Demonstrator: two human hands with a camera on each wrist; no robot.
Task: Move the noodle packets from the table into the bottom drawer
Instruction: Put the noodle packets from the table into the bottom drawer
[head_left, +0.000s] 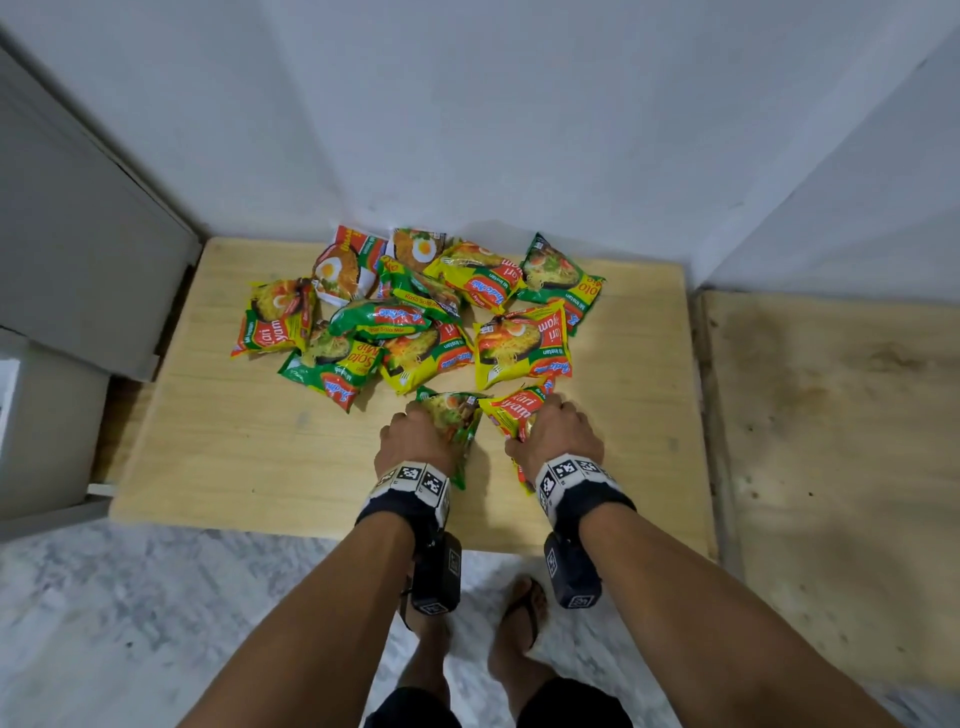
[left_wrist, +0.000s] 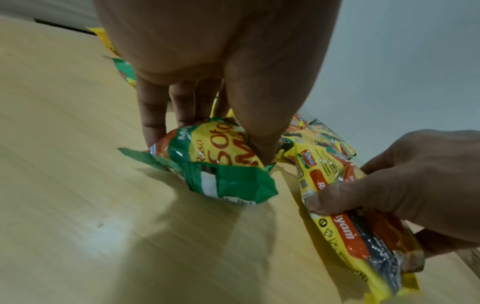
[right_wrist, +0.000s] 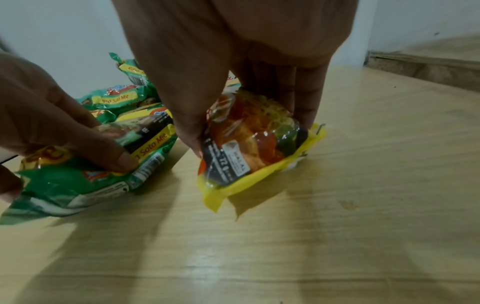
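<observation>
Several noodle packets (head_left: 415, 306) lie heaped at the back of a pale wooden table (head_left: 223, 457). In front of the heap my left hand (head_left: 415, 436) grips a green Soto Mie packet (head_left: 454, 415) (left_wrist: 215, 162) (right_wrist: 78, 174), thumb on one side and fingers on the other. Beside it my right hand (head_left: 556, 431) grips a yellow Kari Ayam packet (head_left: 519, 413) (right_wrist: 254, 144) (left_wrist: 345, 216) the same way. Both packets touch or sit just above the tabletop. No drawer is visible.
White walls meet in a corner behind the table. A grey cabinet (head_left: 78, 249) stands at the left, and a rougher wooden surface (head_left: 831, 441) adjoins on the right. Marbled floor (head_left: 156, 623) and my sandalled feet are below the table's front edge.
</observation>
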